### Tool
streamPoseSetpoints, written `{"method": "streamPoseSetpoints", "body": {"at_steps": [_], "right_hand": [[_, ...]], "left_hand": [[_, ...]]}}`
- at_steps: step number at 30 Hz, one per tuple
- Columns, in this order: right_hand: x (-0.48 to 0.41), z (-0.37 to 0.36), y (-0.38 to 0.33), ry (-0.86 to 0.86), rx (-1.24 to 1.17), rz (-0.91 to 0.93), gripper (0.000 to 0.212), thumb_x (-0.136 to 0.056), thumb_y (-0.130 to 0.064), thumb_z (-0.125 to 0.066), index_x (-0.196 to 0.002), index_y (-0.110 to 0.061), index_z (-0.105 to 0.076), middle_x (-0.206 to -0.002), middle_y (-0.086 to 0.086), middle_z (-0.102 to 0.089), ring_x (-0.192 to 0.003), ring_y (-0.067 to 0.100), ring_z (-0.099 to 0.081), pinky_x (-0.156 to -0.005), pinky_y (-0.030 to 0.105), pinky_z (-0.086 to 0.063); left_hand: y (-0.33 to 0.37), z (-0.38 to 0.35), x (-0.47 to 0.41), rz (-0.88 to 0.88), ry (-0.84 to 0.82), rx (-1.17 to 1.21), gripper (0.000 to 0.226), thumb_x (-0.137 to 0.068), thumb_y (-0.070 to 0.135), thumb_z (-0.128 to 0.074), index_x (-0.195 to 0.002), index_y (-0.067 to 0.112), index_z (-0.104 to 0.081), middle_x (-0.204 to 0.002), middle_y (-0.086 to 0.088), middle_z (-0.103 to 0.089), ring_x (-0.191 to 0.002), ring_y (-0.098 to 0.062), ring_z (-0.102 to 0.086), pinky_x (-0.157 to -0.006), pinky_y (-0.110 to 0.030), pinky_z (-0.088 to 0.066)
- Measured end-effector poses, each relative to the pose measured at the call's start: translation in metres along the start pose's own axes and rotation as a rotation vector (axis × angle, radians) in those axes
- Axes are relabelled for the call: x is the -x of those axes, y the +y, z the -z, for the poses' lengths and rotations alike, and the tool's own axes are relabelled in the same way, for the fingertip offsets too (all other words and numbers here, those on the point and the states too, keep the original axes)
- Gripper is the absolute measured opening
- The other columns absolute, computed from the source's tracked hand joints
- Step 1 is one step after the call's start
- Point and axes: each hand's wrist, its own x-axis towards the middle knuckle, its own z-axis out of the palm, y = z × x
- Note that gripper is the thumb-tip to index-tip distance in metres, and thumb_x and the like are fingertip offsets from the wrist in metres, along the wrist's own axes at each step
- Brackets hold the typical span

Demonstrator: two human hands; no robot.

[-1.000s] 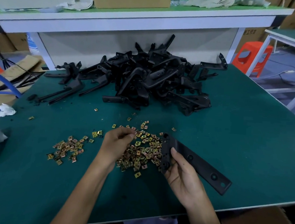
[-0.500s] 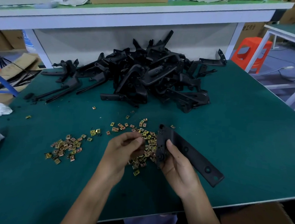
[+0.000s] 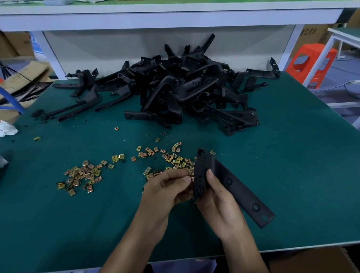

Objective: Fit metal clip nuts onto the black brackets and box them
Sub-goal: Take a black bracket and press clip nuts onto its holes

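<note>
- Black brackets (image 3: pixel 187 91) lie heaped at the far side of the green table (image 3: pixel 297 162).
- Held bracket (image 3: pixel 234 186) is raised just above the table's near part, right hand (image 3: pixel 219 204) curled round its short end.
- Left hand (image 3: pixel 164 191) pinches a clip nut (image 3: pixel 191 179) against that end's edge; skewed, it could jam or spring away.
- Loose clip nuts (image 3: pixel 82 175) lie scattered just beyond the hands.

It was a factory assembly workshop: a green-matted workbench (image 3: pixel 297 162) bore a heap of black angled brackets (image 3: pixel 177 90) and scattered gold metal clip nuts (image 3: pixel 80 175), with brown cardboard cartons (image 3: pixel 7 44) at upper left and an orange plastic stool (image 3: pixel 310 61) at upper right.
</note>
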Motion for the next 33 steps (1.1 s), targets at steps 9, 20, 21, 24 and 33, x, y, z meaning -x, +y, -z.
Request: {"method": "streamPoseSetpoints", "body": {"at_steps": [9,20,21,24,33], "right_hand": [[0.000,0.002,0.000,-0.068,-0.024,0.005,0.038,-0.094,-0.021,-0.055,-0.124,-0.003,-0.071,-0.130,0.022,-0.065,-0.124,0.032,-0.059,-0.108,0.040,-0.046],[0.002,-0.002,0.004,-0.086,0.132,0.107,0.028,-0.094,-0.015,-0.062,-0.117,-0.005,-0.075,-0.119,0.021,-0.070,-0.107,0.028,-0.068,-0.088,0.035,-0.056],[0.002,-0.004,0.005,-0.077,0.162,0.113,0.028,-0.093,-0.016,-0.061,-0.115,-0.007,-0.076,-0.118,0.020,-0.071,-0.106,0.027,-0.069,-0.087,0.034,-0.056],[0.002,-0.010,0.009,-0.060,0.247,0.100,0.026,-0.090,-0.023,-0.062,-0.107,-0.018,-0.081,-0.116,0.013,-0.075,-0.109,0.022,-0.071,-0.090,0.027,-0.055],[0.000,-0.007,0.007,-0.087,0.177,0.140,0.039,-0.083,-0.027,-0.075,-0.119,-0.012,-0.075,-0.127,0.018,-0.069,-0.119,0.028,-0.066,-0.096,0.031,-0.054]], "left_hand": [[-0.004,-0.002,0.003,0.015,-0.026,0.078,0.015,-0.088,-0.003,-0.064,-0.087,0.010,-0.072,-0.081,-0.006,-0.072,-0.069,-0.012,-0.066,-0.061,-0.022,-0.054],[-0.008,0.005,0.000,-0.055,-0.014,-0.196,0.015,-0.091,0.003,-0.067,-0.102,0.012,-0.068,-0.078,0.001,-0.073,-0.069,-0.006,-0.065,-0.059,-0.017,-0.050],[-0.009,0.006,-0.001,-0.087,-0.008,-0.257,0.018,-0.091,0.006,-0.068,-0.105,0.016,-0.068,-0.080,0.002,-0.075,-0.070,-0.005,-0.067,-0.060,-0.015,-0.050],[-0.013,0.011,-0.004,-0.210,0.056,-0.475,0.027,-0.084,0.030,-0.076,-0.108,0.034,-0.064,-0.090,0.011,-0.076,-0.082,-0.001,-0.071,-0.067,-0.015,-0.053],[-0.012,0.010,-0.005,-0.353,0.040,-0.650,0.026,-0.085,0.037,-0.073,-0.106,0.044,-0.059,-0.086,0.020,-0.074,-0.083,0.003,-0.070,-0.070,-0.013,-0.053]]}}
